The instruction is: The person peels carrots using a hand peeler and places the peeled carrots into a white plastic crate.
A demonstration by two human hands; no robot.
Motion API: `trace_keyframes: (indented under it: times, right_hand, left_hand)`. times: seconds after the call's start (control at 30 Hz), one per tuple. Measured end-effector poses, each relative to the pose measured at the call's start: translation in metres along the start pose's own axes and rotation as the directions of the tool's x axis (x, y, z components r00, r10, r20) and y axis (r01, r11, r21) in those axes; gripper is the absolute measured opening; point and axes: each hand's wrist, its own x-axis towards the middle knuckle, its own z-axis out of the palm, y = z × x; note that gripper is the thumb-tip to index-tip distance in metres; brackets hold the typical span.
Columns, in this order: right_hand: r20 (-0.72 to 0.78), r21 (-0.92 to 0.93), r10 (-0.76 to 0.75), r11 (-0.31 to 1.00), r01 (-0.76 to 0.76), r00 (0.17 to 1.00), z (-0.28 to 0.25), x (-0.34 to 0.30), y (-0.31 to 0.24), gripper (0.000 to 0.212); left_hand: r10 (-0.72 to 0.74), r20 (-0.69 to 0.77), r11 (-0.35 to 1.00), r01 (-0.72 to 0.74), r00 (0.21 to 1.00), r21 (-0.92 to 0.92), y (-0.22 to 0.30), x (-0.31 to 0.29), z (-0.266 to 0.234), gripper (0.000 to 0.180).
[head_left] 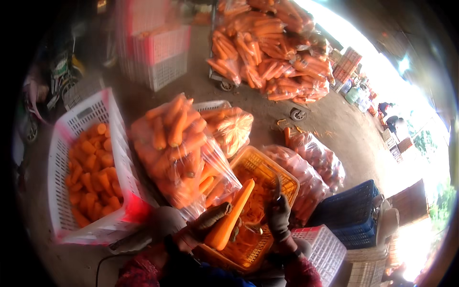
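A large peeled carrot (233,217) lies slanted in my gloved left hand (208,221), its narrow end pointing up and away. The fingers are closed around its left side. My gloved right hand (279,217) grips a peeler (278,187), whose slim metal head rises above the fist, apart from the carrot. Much of its handle is hidden in the fingers. Both hands are over an orange plastic crate (287,174) that holds carrot peelings (254,201). Just left of the crate leans a clear plastic bag of carrots (179,148).
At left stands a white crate (57,191) of peeled carrot pieces (93,177). Bagged carrots (272,52) are heaped on a wheeled cart (298,114) ahead. Filled bags (303,177), a blue crate (346,215) and a pink-white crate (325,251) sit at right. Stacked crates (158,57) stand at far left.
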Motion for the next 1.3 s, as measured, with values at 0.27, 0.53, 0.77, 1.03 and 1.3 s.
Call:
trace_keyframes:
  times: [0.27,0.53,0.77,1.03,1.3]
  right_hand:
    - [-0.052,-0.495,-0.486,0.772,0.400,0.873,-0.040,-0.028,-0.073,0.029]
    - [0.070,-0.543,-0.333,0.778,0.316,0.940,-0.040,-0.064,-0.001,0.015]
    - [0.711,0.695,0.086,0.064,-0.716,0.698,-0.033,-0.064,-0.052,0.031]
    - [0.264,0.582,0.262,0.724,-0.370,0.928,-0.021,-0.049,-0.077,0.032]
    - [-0.046,-0.374,-0.321,0.883,0.282,0.946,-0.044,-0.058,-0.069,0.035]
  left_hand:
    - [0.063,-0.056,0.914,-0.035,0.996,0.404,-0.021,-0.014,0.024,0.039]
    - [0.198,0.166,0.714,-0.258,0.966,0.650,-0.018,-0.019,0.053,0.048]
    - [0.377,0.748,-0.460,-0.591,0.547,0.663,-0.012,-0.006,0.087,0.054]
    - [0.415,0.197,0.813,-0.459,0.888,0.359,-0.019,-0.001,0.093,0.057]
    - [0.365,-0.008,0.707,-0.272,0.931,0.653,-0.030,0.024,0.048,0.031]
